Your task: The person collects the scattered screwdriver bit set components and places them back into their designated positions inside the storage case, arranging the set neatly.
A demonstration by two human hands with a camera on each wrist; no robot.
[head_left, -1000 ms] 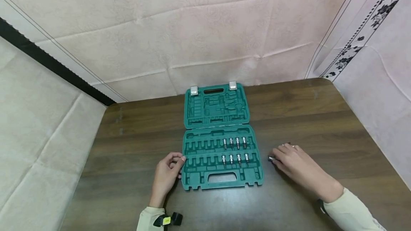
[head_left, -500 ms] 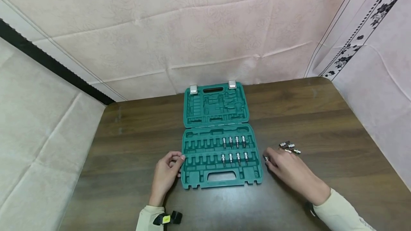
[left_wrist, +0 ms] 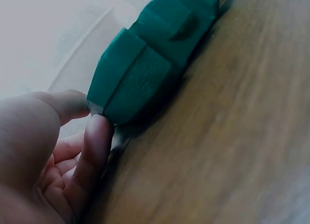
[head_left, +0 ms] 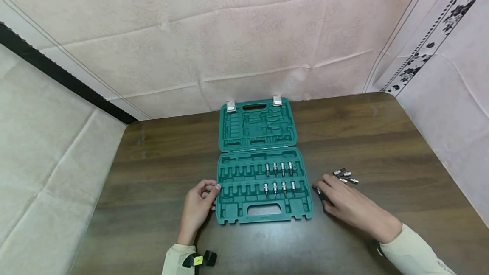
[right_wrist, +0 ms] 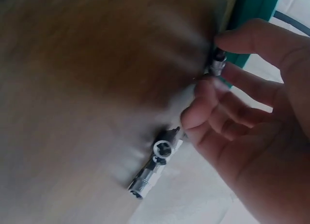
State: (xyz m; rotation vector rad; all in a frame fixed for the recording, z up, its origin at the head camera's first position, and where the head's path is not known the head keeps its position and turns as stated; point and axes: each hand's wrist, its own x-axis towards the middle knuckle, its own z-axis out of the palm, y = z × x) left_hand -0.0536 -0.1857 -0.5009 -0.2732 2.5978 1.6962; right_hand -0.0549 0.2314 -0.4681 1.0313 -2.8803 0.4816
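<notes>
In the head view a green plastic socket case (head_left: 231, 214) lies open on the table. Two rows of silver bit sockets (head_left: 284, 188) fill the right part of its lower half; slots on the left are bare. My left hand (head_left: 195, 211) pinches the case's left edge, thumb against the corner in the left wrist view. Just right of the case, my right hand (head_left: 345, 200) holds one bit socket (right_wrist: 217, 66) between thumb and fingers, low over the table. Several loose bit sockets (head_left: 347, 176) lie in a small heap beyond that hand.
The case lid (head_left: 257, 128), with two metal latches, lies back near the table's far edge. Pale patterned cloth (head_left: 244, 46) hangs behind and at both sides of the wooden table (head_left: 160, 173).
My right hand has moved left from the heap toward the case with the bit socket, uncovering the loose ones, then shifted slightly back right. The left hand stays on the case edge.
</notes>
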